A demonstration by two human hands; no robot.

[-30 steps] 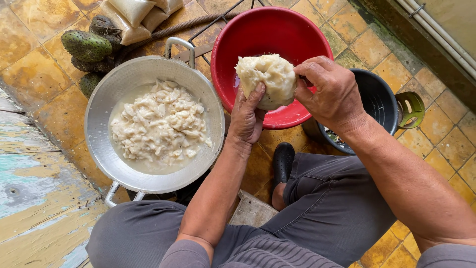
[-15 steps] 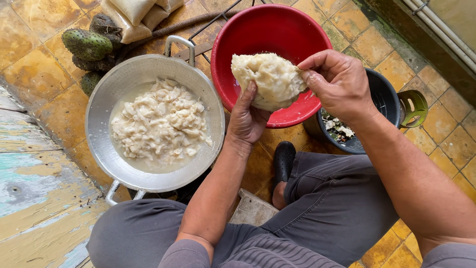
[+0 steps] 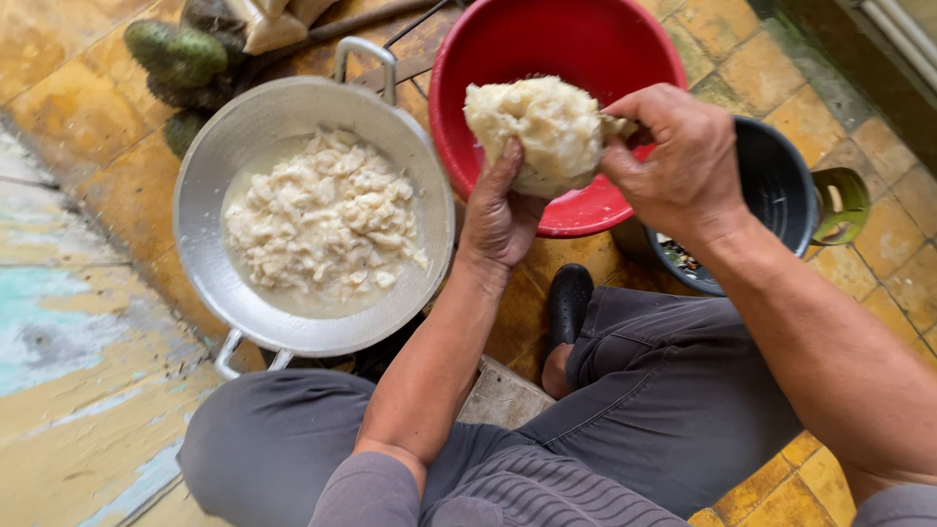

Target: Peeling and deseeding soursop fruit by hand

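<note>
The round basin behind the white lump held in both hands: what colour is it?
Red: the basin is plain bright red, seen in the head view.

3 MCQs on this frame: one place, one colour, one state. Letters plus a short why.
1. The white lump is held above:
A. the red basin
B. the metal pan
C. the dark bucket

2. The fruits at top left are:
A. green
B. orange
C. purple

3. The left hand:
A. lies flat on the floor
B. cups the lump from below
C. holds the pan handle

Key: 1 A, red rim shows behind the lump. 2 A, green skins. 3 B, its palm is under the lump while the right hand pinches the lump's side.
</note>
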